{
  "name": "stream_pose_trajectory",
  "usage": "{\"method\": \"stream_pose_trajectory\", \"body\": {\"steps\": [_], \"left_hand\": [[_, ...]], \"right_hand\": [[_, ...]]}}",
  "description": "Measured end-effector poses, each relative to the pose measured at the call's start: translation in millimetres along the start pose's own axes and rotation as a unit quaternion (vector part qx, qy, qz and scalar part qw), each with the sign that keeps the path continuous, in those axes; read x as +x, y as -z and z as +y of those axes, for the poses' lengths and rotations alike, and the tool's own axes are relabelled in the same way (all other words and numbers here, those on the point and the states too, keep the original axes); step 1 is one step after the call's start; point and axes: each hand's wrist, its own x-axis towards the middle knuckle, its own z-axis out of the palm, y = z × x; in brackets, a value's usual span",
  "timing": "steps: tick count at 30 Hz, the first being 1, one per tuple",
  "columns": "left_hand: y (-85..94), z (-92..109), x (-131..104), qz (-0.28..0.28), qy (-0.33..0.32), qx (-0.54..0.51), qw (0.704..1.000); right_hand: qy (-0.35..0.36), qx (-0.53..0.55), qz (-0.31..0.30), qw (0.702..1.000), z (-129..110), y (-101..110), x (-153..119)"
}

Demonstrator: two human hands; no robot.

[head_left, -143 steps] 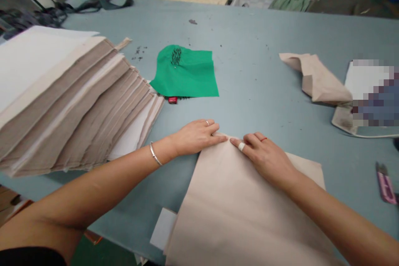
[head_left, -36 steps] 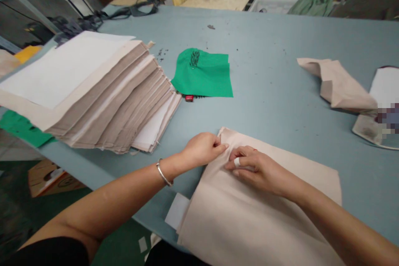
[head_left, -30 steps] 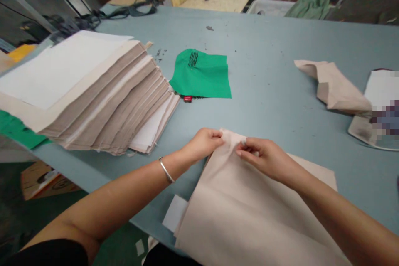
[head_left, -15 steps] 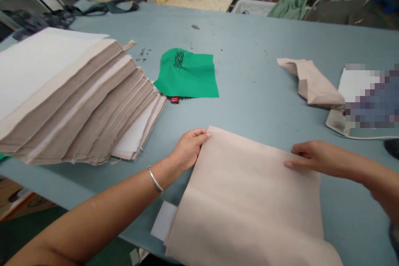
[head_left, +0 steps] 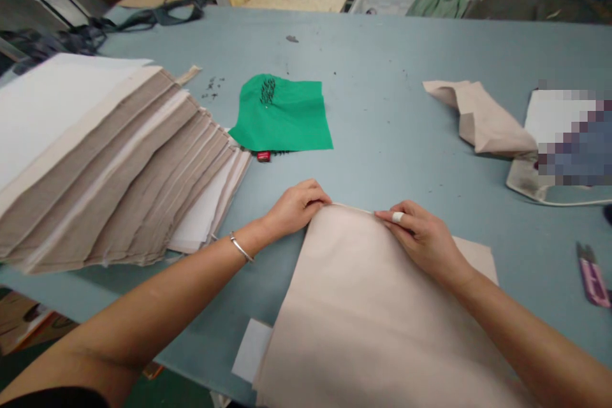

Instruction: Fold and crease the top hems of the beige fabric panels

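Beige fabric (head_left: 363, 306) lies in front of me, running off the bottom of the view. My left hand (head_left: 308, 204) pinches its upper left corner. With fingers closed, my right hand (head_left: 421, 233) grips the upper edge, a short way right of the left hand, and a ring shows on one finger. Part of another beige layer (head_left: 478, 258) sticks out beyond my right wrist. A white piece (head_left: 252, 349) pokes out at the fabric's lower left side. To the left, a fanned stack of beige and white sheets (head_left: 119, 166) rests on the blue-grey table (head_left: 382, 140).
Green cloth (head_left: 287, 115) with black pins or marks lies beyond my left hand, a small red object (head_left: 263, 157) at its lower edge. Crumpled beige cloth (head_left: 492, 121) is at the right. Pink-handled snips (head_left: 593, 277) lie at the right edge. Black straps (head_left: 176, 13) are at the back left.
My right hand has moved left along the fabric's upper edge, closer to my left hand. The left hand still holds the corner. The snips have come into view at the right.
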Motion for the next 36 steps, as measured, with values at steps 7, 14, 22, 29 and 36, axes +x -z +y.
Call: {"method": "stream_pose_trajectory", "body": {"steps": [7, 14, 22, 29, 36], "left_hand": [[0.1, -19.1, -10.1, -0.002, -0.127, 0.120, 0.985], [20.5, 18.5, 14.2, -0.203, -0.229, 0.343, 0.888], [20.1, 1.7, -1.1, -0.128, -0.257, 0.348, 0.892], [18.9, -3.0, -13.5, -0.070, -0.239, 0.332, 0.910], [18.0, -7.6, -23.0, -0.034, -0.212, 0.336, 0.917]], "right_hand": [[0.089, -0.143, -0.008, 0.986, 11.3, -2.5, -14.8], [0.157, -0.282, -0.141, 0.936, -7.4, 6.4, 3.3], [0.179, -0.218, -0.109, 0.953, 17.8, 22.8, -14.7], [0.140, -0.211, -0.113, 0.961, 38.8, 51.3, -44.1], [0.093, -0.204, -0.087, 0.971, 59.4, 82.4, -77.8]]}}
